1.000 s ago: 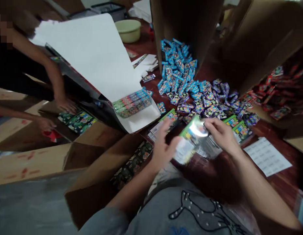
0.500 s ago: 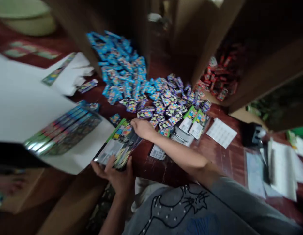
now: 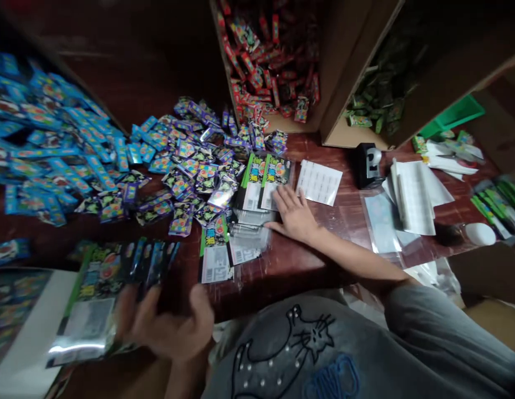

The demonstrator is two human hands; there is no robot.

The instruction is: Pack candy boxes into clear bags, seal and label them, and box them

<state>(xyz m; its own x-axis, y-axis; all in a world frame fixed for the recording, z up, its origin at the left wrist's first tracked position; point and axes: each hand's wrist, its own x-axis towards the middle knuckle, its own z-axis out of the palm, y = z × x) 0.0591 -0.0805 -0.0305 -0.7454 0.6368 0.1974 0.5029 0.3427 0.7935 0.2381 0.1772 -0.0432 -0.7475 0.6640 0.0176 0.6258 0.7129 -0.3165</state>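
Observation:
My left hand [image 3: 169, 327], blurred by motion, has its fingers spread beside a clear printed packet [image 3: 91, 310] with a green edge; whether a fingertip touches it I cannot tell. Slim blue pieces show at the packet's far right. My right hand [image 3: 296, 219] lies open, its fingertips on the lower part of a green-and-black packet [image 3: 274, 174]. A similar packet [image 3: 252, 183] sits just left of it, with clear bags [image 3: 249, 233] below. Another green-topped packet [image 3: 215, 252] with a white label lies nearer the table's front edge.
Blue sachets [image 3: 66, 144] and purple sachets [image 3: 199, 172] are heaped along the back. Cardboard boxes hold red sachets [image 3: 269, 72] and green sachets [image 3: 377, 100]. To the right are a label sheet [image 3: 319, 182], a black tape dispenser [image 3: 368, 166], folded papers [image 3: 413, 197] and a white-capped jar [image 3: 479, 234].
My right hand has left the printed packet and moved right onto the green-and-black packets. My left hand's fingers have come off the packet's near edge and spread. The view has swung right.

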